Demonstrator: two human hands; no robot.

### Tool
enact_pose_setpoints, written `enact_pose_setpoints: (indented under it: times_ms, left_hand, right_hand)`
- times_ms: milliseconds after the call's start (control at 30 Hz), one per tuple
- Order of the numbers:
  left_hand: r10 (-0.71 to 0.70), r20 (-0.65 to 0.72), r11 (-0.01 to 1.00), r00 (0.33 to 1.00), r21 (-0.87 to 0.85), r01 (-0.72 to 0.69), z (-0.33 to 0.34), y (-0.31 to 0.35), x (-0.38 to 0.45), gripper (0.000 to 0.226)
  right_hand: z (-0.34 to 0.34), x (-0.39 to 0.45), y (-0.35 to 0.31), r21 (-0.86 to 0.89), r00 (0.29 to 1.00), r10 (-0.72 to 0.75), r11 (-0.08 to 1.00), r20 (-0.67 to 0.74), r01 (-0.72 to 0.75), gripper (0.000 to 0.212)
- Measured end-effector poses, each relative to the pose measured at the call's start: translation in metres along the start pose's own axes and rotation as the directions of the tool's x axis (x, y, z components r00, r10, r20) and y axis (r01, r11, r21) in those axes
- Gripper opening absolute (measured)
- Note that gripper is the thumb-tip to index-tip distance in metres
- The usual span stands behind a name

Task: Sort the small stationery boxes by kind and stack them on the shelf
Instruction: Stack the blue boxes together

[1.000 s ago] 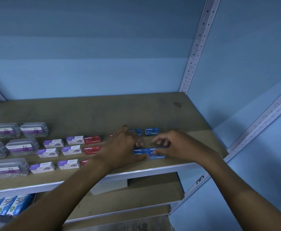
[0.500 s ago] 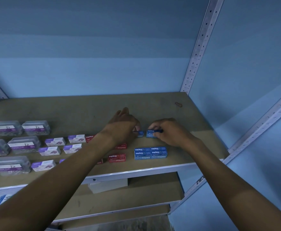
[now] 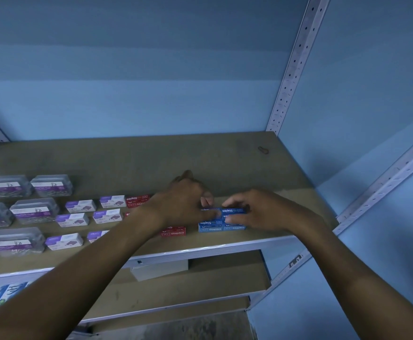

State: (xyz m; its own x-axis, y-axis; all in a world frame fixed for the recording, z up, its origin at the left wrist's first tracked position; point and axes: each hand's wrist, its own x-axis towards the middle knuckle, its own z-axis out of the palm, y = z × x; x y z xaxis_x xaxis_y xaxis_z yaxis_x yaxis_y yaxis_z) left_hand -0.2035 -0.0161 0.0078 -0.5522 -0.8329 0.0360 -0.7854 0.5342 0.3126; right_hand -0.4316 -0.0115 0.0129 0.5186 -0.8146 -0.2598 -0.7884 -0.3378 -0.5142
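Observation:
Two blue staple boxes point(image 3: 221, 227) lie side by side near the front edge of the wooden shelf point(image 3: 132, 158). Just above them, my left hand point(image 3: 188, 202) pinches a blue staple box point(image 3: 209, 210) and my right hand point(image 3: 261, 212) pinches another blue staple box point(image 3: 233, 211); both sit on or just over the lower pair. Red staple boxes point(image 3: 173, 232) lie left of the blue ones, partly hidden by my left arm. White-and-purple staple boxes point(image 3: 80, 206) fill the middle-left.
Clear plastic paper-clip tubs point(image 3: 33, 210) stand at the far left. A small brown mark point(image 3: 263, 149) lies at the back right. Perforated metal uprights point(image 3: 293, 67) frame the shelf. Below are a grey box point(image 3: 160, 269) and blue cartons point(image 3: 2, 292).
Both hands drew back from the rear of the shelf toward the front, each bringing a blue box onto the blue pair by the edge.

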Motion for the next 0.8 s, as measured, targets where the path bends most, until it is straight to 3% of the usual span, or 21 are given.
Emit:
enact_pose_setpoints:
  times_ms: [100,300,433,567,633,800]
  left_hand:
    - [-0.007,0.025,0.994,1.000,0.108,0.004,0.004,0.001,-0.003,0.053]
    - [0.009,0.010,0.990,1.000,0.142,-0.010,0.008,0.006,-0.005,0.045]
    - [-0.012,-0.079,0.994,0.997,0.106,0.020,-0.003,0.001,-0.019,0.053]
    - [-0.013,-0.197,0.997,0.980,0.075,0.028,-0.035,-0.028,-0.055,0.043]
    - [-0.013,-0.174,0.995,0.985,0.099,0.031,-0.048,-0.045,-0.079,0.031]
    - [-0.031,-0.104,0.977,0.994,0.205,0.051,-0.051,-0.063,-0.117,0.034]
  right_hand:
    - [0.005,-0.002,0.005,-0.040,1.000,0.016,0.999,0.019,-0.015,0.048]
    - [0.009,0.000,0.005,-0.055,1.000,0.014,0.998,-0.005,-0.014,0.043]
    - [0.002,-0.005,0.004,-0.008,0.998,0.025,1.000,-0.055,-0.025,0.059]
    - [-0.007,-0.003,-0.015,0.016,0.983,0.001,1.000,-0.185,0.002,0.050]
    - [-0.003,0.001,-0.034,-0.007,0.978,-0.059,0.998,-0.199,0.059,0.043]
    - [0.020,0.015,-0.078,-0.049,0.975,-0.167,0.986,-0.146,0.162,0.030]
